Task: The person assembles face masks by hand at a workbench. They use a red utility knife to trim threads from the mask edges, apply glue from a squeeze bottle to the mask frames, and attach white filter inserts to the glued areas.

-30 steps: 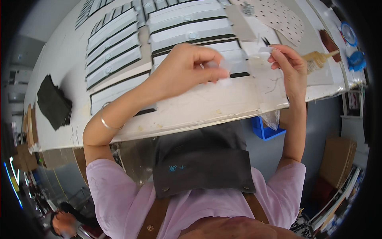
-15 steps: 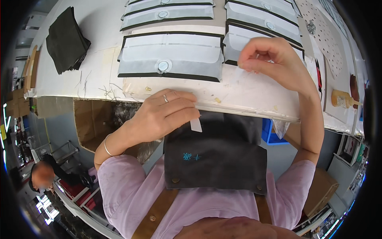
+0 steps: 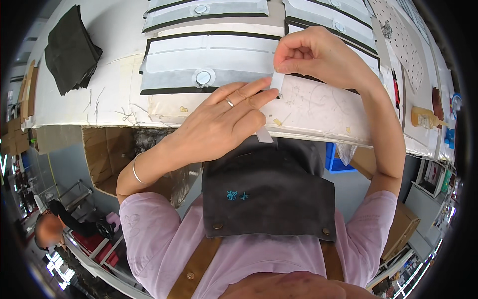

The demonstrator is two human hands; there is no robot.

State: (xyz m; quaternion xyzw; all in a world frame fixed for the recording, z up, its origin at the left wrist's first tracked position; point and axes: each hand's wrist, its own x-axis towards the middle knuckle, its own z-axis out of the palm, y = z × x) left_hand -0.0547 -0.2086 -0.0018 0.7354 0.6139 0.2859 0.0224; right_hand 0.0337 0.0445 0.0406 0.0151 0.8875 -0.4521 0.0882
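Note:
My right hand pinches one end of a short white strip at the right end of the nearest panel. That panel is pale grey-white, edged in black, with a round silvery disc near its front edge. Two outstretched fingertips of my left hand are at the strip and the panel's lower right corner. From under its curled fingers a second white strip sticks out; the grip on it is hidden. My right hand partly covers a neighbouring panel.
More such panels lie in rows farther back. A stack of black sheets is at the far left. On the right are a perforated board, a red pen-like tool and a yellowish bottle. A cardboard box stands below the table edge.
My right hand has moved left with its strip to the nearest panel's right end. My left hand has moved forward and right onto that corner, its second strip still under the fingers.

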